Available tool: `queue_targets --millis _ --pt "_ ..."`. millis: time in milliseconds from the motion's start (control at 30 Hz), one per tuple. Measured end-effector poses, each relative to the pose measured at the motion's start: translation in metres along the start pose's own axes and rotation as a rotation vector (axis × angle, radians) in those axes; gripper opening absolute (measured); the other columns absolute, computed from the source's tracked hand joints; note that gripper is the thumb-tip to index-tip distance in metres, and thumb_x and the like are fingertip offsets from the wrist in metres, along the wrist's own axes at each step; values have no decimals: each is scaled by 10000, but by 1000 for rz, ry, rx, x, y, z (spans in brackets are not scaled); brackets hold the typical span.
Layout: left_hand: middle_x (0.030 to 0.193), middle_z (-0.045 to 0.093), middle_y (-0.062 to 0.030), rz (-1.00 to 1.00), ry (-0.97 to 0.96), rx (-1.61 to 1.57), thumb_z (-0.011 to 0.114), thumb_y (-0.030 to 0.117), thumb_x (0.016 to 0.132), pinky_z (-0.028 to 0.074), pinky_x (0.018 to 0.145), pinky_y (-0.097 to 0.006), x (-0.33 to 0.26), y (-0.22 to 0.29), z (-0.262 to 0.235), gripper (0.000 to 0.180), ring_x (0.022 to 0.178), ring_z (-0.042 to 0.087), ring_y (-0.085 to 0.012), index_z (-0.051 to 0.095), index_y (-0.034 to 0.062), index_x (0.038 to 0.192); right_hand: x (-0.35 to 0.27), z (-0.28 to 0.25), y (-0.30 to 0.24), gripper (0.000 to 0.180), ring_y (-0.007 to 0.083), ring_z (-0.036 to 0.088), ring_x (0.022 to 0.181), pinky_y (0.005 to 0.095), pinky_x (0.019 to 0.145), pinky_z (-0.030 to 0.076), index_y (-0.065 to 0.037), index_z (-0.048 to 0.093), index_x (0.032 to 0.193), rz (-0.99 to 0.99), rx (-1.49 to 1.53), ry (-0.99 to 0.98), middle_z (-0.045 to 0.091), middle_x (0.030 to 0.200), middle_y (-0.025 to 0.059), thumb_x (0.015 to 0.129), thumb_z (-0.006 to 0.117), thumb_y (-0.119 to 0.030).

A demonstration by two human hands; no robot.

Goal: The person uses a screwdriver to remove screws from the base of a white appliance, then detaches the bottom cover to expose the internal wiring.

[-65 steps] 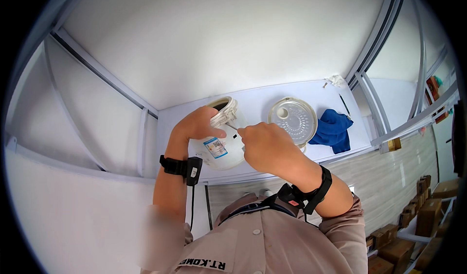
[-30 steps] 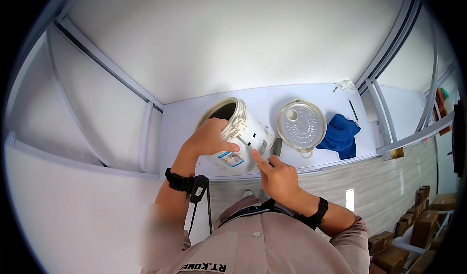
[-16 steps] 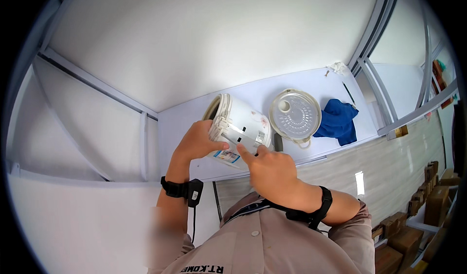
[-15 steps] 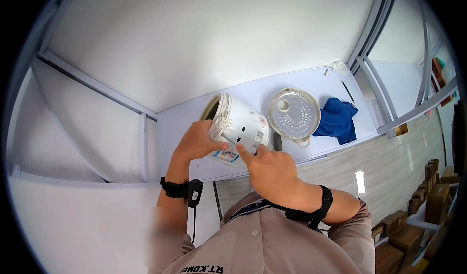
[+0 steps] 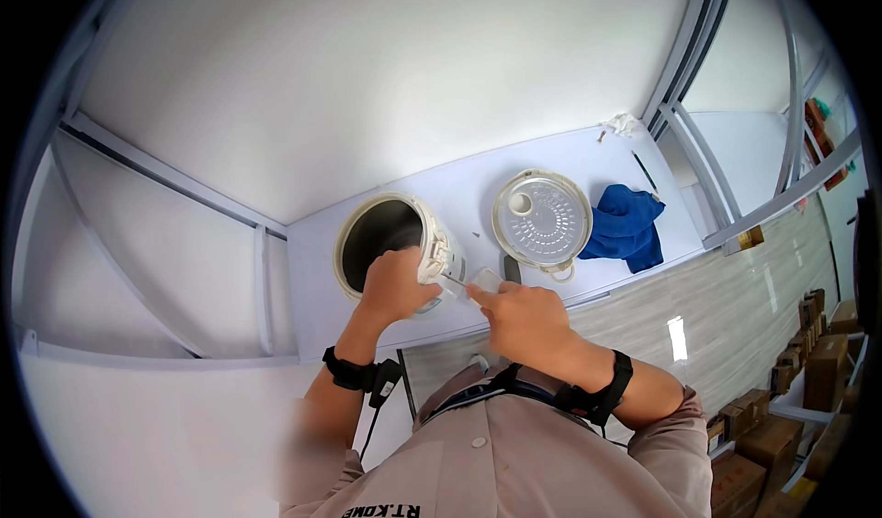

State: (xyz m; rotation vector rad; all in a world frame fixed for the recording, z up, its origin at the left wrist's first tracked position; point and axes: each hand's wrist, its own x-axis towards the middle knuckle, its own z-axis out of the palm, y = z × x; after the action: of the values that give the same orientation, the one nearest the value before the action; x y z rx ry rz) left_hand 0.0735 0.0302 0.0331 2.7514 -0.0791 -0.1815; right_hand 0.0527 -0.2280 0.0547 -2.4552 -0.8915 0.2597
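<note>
Now the white cooker body [image 5: 395, 247], tipped on its side half a second ago, has been set upright on the bench [image 5: 312, 288] left of the lid [image 5: 542, 219], steadied by the left hand [image 5: 395, 284], while a small white part [image 5: 485, 282] is pinched in the right hand [image 5: 519, 320] grip against its side.

Light: bright, even, soft shadows
Glare: patch on floor [image 5: 681, 338]
Edges: fisheye bending, black rim
Focus: sharp centre

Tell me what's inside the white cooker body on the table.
The white cooker body shows only a dark, apparently empty cavity; the left hand covers its near rim, and the bottom is in shadow.
</note>
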Motion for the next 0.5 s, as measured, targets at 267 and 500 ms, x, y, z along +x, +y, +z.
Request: queue_targets --millis 267,500 --pt "845 705 -243 -3 -6 6 892 302 732 558 721 -515 -2 9 15 418 819 700 -451 631 -7 837 -6 15 17 502 363 730 758 477 637 565 -152 723 1382 17 63 54 718 881 146 891 654 -76" --pt "826 698 -249 13 6 40 891 288 732 558 718 -521 -2 11 19 412 810 695 -461 631 -16 831 -13 45 32 404 352 684 645 476 573 543 -171 759 1328 2 122 179 696 801 98 929 724 -123"
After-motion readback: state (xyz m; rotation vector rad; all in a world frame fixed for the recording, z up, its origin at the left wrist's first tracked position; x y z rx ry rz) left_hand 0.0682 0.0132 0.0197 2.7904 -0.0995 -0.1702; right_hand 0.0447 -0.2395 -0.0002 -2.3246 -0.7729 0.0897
